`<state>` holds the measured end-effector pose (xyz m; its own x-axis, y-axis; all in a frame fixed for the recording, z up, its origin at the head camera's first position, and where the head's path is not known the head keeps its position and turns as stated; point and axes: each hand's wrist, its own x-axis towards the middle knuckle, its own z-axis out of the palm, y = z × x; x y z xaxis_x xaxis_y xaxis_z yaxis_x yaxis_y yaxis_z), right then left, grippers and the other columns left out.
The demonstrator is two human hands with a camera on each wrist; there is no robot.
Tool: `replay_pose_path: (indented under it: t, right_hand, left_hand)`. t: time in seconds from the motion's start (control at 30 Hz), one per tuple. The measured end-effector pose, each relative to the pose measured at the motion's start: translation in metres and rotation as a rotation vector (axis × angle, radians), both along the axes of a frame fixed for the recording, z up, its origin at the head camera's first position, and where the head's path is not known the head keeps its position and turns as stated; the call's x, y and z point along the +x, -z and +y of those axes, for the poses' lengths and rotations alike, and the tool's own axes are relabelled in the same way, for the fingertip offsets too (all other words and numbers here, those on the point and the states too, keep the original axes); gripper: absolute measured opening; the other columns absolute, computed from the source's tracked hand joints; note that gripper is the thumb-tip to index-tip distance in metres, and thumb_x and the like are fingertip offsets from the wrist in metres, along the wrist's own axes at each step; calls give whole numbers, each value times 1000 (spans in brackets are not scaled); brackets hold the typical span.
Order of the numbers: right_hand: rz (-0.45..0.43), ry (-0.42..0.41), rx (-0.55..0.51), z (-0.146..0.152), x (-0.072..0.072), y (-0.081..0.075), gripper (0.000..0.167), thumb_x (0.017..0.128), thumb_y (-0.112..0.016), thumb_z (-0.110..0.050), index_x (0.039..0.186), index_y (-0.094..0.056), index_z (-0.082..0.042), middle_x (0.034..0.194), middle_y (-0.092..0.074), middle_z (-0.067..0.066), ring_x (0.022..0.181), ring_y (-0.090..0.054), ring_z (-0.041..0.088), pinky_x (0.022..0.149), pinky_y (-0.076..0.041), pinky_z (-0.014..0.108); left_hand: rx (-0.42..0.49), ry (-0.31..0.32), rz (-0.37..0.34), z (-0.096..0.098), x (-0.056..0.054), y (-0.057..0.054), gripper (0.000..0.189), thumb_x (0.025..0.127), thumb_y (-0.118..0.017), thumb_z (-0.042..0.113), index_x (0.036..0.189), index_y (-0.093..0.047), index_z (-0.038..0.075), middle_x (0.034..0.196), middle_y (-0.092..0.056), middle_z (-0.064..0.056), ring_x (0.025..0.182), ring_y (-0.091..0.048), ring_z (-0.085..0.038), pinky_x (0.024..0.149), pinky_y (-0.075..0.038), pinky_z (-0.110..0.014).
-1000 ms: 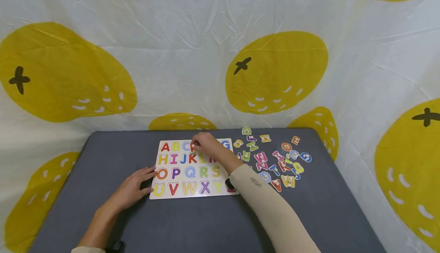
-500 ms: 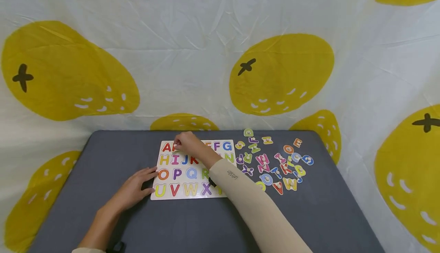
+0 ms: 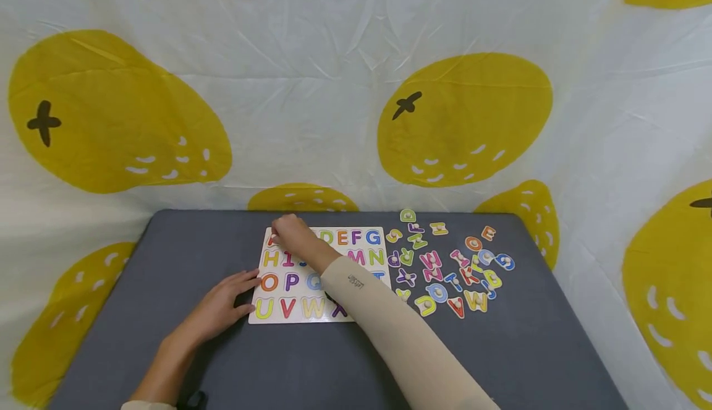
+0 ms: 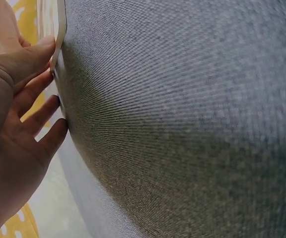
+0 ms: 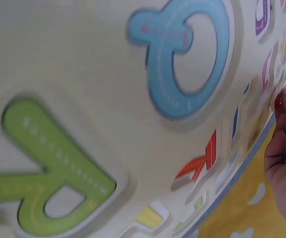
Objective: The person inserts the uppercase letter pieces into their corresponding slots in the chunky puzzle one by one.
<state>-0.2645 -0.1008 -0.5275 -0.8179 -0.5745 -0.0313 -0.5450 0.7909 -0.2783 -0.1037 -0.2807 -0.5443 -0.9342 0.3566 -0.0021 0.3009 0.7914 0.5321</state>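
Note:
A white alphabet puzzle board (image 3: 328, 269) lies on the table, its coloured letter recesses in rows. My right hand (image 3: 295, 238) is over its upper left corner and hides part of the top row. In the right wrist view, that hand's thumb and finger pinch a small letter piece (image 5: 279, 99) with red showing, held right at the board's surface near the A recess. My left hand (image 3: 219, 302) rests at the board's left edge, fingers spread and fairly straight. The left wrist view shows its thumb (image 4: 44, 48) touching the board's rim (image 4: 60, 29).
Several loose letter pieces with knobs lie right of the board, among them a green D (image 3: 408, 215), an orange E (image 3: 488, 232), a red V (image 3: 456, 307) and a yellow W (image 3: 476, 301). A fruit-patterned curtain (image 3: 328, 125) hangs behind the grey table (image 3: 211, 367).
My right hand has moved left along the top row, from around D to the A corner, uncovering D through G. The left hand stays at the board's edge.

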Motion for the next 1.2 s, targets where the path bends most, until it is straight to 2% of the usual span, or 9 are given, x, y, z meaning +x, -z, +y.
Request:
replay_pose_path:
  t: [0.3, 0.43, 0.73, 0.93, 1.07, 1.2]
  right_hand:
    - [-25, 29, -5, 0, -4, 6, 14, 103, -65, -25, 105, -74, -14, 102, -72, -2, 85, -63, 10, 70, -51, 17]
    - [1, 27, 0, -1, -5, 8, 13, 103, -65, -23, 104, -73, -13, 100, -72, -1, 86, -64, 11, 70, -51, 19]
    - [61, 35, 57, -7, 3, 8, 14, 103, -64, -21, 108, -73, -12, 105, -72, 2, 100, -68, 16, 87, -56, 26]
    - [84, 60, 110, -9, 7, 7, 16, 103, -64, -22, 110, -74, -11, 106, -72, 5, 102, -69, 18, 89, -57, 28]
    - [16, 80, 47, -2, 4, 1, 21, 101, -68, -24, 116, -71, -9, 109, -72, 5, 102, -69, 18, 87, -57, 28]
    - [-57, 100, -76, 16, 0, -7, 26, 99, -71, -22, 120, -71, -8, 108, -73, 5, 96, -67, 16, 84, -57, 27]
  left_hand:
    - [-7, -3, -12, 4, 0, -2, 55, 87, -80, 8, 139, -63, 1, 154, -53, -17, 143, -44, -49, 109, -41, -68]
    - [-6, -9, -20, 5, 0, -4, 55, 88, -80, 8, 140, -63, 1, 155, -52, -17, 144, -43, -48, 109, -40, -68]
    - [-7, -14, -18, 6, 3, -8, 54, 88, -80, 7, 139, -63, -1, 154, -53, -18, 144, -43, -49, 109, -40, -68]
    - [9, -9, -23, 6, 3, -4, 55, 88, -80, 7, 140, -63, 0, 154, -52, -19, 144, -43, -49, 109, -39, -69]
    - [10, -24, -31, 5, 2, -4, 55, 87, -80, 6, 139, -63, -1, 154, -52, -19, 144, -42, -49, 109, -39, -69]
    - [-4, -27, -45, 4, -1, -6, 56, 88, -79, 7, 140, -62, 0, 155, -51, -18, 145, -42, -49, 110, -39, -69]
